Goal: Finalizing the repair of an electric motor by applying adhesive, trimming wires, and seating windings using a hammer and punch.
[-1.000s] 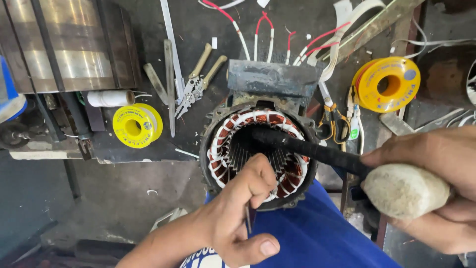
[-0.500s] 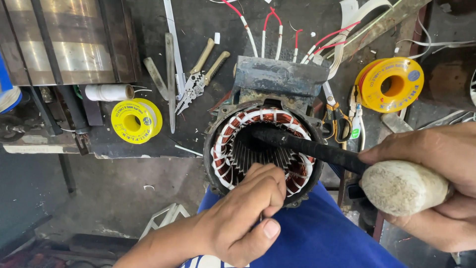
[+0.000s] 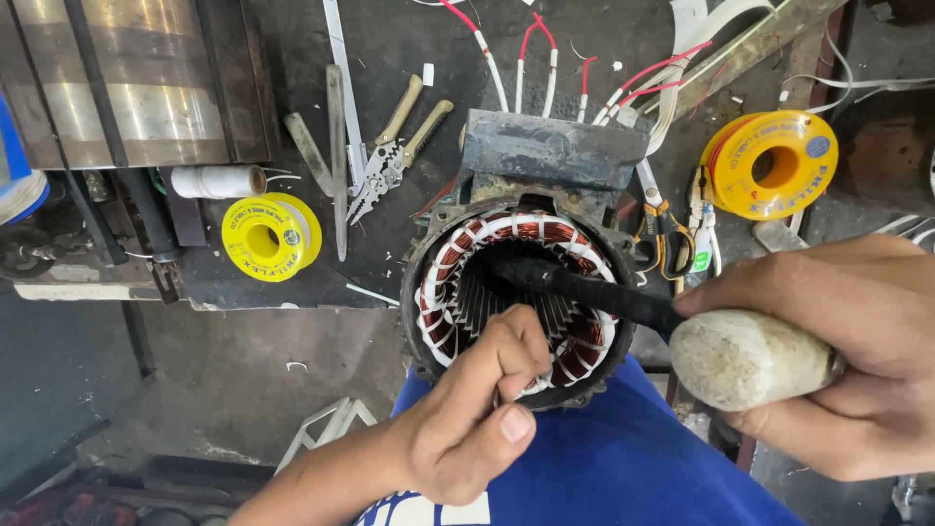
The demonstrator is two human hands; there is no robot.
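Motor stator [image 3: 516, 292] at centre frame, propped against a blue-clad lap at 6 o'clock, bore facing up, copper windings [image 3: 560, 234] laced with white binding round the ring. Left hand [image 3: 467, 429] at 7 o'clock of the stator, curled shut with fingertips pinching something at the near coil edge; too small to tell what, perhaps a thread or needle. Right hand [image 3: 857, 360] at 3 o'clock, wrapped tight round the pale rounded handle [image 3: 745, 358] of a tool whose black shaft [image 3: 584, 289] reaches across into the bore, tip near 10 o'clock of the ring.

By the look of it, well along: coils seated in the slots all round, white lacing in place over most of the visible ring, red-and-white lead wires [image 3: 531, 58] already brought out at 12 o'clock. Left, seemingly: tying and shaping at the near edge, 5 to 6 o'clock, partly hidden by the fingers; leads loose, unconnected.

On the bench [image 3: 409, 117] beyond: pliers [image 3: 394, 156] at 11 o'clock, yellow spool [image 3: 268, 237] at 9 o'clock, second yellow spool [image 3: 769, 164] at 2 o'clock, white thread roll [image 3: 219, 181] beside the first.
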